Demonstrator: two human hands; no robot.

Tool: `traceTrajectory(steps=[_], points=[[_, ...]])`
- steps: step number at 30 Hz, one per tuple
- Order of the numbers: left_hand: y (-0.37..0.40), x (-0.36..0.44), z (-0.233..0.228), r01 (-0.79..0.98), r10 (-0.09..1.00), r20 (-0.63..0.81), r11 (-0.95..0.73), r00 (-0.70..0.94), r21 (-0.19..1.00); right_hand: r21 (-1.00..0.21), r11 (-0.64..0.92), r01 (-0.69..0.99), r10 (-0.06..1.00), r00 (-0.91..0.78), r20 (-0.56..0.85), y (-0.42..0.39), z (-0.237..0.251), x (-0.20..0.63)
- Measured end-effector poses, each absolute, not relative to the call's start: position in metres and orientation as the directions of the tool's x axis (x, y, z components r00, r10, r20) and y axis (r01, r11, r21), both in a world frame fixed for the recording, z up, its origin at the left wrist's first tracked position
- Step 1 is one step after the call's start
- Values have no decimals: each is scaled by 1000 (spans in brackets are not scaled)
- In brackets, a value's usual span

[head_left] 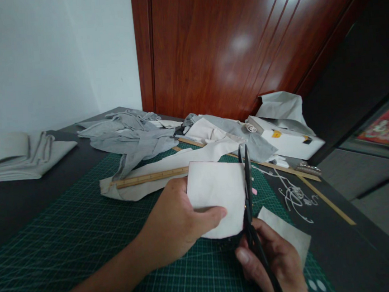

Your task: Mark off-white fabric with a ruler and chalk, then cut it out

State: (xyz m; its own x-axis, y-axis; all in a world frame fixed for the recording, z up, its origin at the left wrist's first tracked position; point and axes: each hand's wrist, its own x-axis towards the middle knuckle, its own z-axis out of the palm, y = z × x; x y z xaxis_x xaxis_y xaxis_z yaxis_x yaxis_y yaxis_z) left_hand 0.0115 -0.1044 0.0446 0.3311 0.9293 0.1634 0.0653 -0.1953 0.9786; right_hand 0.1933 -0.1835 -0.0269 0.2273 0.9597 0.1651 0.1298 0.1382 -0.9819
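Note:
My left hand (177, 220) pinches a small white fabric square (216, 187) by its left side, thumb on top and the other fingers hidden behind it. My right hand (275, 257) is wrapped round the handles of black scissors (248, 196), which point away from me. Their blades stand slightly apart along the right edge of the square. Under my right hand, a second pale fabric piece (285, 231) lies on the green cutting mat (86, 232). Behind the square, a wooden ruler (152, 177) rests on a long off-white fabric strip (130, 194).
Folded pale fabric (28, 156) lies at the far left. Grey cloth (135, 133) is heaped at the back. A white box (285, 135) stands at the back right. Tangled white cord (296, 194) and a wooden strip (328, 200) lie on the right.

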Motion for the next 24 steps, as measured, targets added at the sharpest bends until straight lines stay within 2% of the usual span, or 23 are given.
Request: traceTrajectory(steps=[15,24], points=[[-105,11,39,94,947,132,-166,294,982,-979,103,176,957,250,146,-182,-26,194],[-100,10,38,-50,933,157,-149,323,988,-990,85,114,945,307,116,-179,-28,193]])
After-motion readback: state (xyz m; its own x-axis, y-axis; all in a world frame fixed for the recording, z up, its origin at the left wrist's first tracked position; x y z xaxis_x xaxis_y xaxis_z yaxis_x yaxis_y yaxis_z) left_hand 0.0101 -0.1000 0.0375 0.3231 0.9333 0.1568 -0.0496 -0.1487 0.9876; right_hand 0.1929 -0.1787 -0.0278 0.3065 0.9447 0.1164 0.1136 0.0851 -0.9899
